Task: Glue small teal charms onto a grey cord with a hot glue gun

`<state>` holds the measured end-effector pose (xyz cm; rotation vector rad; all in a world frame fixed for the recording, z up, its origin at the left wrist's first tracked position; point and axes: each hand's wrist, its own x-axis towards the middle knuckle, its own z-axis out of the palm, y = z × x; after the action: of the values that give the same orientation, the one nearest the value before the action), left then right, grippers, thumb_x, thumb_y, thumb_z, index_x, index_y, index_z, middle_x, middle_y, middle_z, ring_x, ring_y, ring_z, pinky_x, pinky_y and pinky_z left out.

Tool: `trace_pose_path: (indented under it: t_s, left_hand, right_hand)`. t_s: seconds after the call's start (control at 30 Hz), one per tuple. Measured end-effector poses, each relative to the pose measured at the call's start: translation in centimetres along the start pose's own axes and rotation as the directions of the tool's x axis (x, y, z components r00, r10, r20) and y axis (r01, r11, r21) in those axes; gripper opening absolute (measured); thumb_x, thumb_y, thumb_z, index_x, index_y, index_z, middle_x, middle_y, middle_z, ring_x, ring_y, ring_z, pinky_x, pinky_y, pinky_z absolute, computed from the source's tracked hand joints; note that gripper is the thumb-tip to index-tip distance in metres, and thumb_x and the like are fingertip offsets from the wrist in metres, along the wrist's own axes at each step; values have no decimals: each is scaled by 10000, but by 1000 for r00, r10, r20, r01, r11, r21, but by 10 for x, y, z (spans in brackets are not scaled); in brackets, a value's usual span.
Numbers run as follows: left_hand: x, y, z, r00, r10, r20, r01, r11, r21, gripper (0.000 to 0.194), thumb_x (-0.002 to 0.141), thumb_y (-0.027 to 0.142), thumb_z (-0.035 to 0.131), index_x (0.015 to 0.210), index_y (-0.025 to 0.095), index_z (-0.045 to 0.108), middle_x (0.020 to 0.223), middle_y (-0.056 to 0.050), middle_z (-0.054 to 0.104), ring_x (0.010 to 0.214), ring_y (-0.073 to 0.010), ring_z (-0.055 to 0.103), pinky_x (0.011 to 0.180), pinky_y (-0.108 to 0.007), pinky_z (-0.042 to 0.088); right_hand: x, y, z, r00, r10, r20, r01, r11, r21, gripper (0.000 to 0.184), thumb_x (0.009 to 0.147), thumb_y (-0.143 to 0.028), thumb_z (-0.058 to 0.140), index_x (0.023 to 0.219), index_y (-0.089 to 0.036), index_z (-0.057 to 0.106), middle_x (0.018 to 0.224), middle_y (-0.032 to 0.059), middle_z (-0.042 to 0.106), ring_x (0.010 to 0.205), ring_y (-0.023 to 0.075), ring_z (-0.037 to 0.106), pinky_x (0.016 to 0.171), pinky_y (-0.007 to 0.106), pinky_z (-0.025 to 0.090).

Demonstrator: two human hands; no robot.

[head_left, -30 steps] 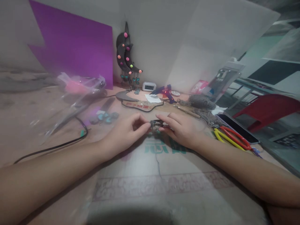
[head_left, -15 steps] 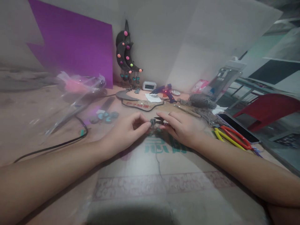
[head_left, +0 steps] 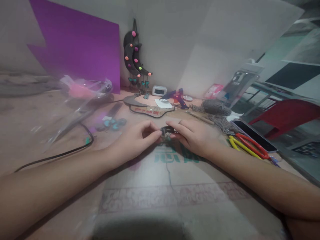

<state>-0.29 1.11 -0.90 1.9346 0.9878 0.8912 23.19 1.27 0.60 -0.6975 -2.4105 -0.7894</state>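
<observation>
Over one tabletop (head_left: 75, 216), left hand (head_left: 136, 138) pinches one small piece (head_left: 163, 132), right hand (head_left: 195, 136) grips one dark tool (head_left: 169, 128).

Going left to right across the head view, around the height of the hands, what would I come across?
Black cable, cluster of teal pieces, left hand, dark-bladed tool, right hand, dark-screened phone.

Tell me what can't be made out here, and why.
All in the head view:
- Dark-bladed tool: the rest is hidden by the right hand.
- Small piece at the left hand: too small to identify, partly covered by that hand.
- Plastic bag: contents blurred.
- Red chair: cut off by the right edge.
</observation>
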Motion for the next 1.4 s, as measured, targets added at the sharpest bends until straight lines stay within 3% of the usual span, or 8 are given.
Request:
trace_pose_path:
  t_s: [0.67,1.4]
  left_hand:
    - [1,-2,0,999,-27,24,28,999,-29,253,925,436,538,862,202,609,852,-34,733,726,-173,659,607,-273,486]
    - [0,-1,0,999,-22,50,28,992,-122,228,925,405,565,850,193,602,835,-30,743,772,-171,686,661,-274,502]
  right_hand:
    - [0,0,0,1000,1,13,-1,1000,27,357,1015,-341,454,1155,-86,660,727,48,636,636,151,542,581,268,382]
    - [-1,1,0,1000,-21,-7,21,1000,15,359,1020,-355,441,1139,-101,665,696,32,622,606,144,531,561,267,379]
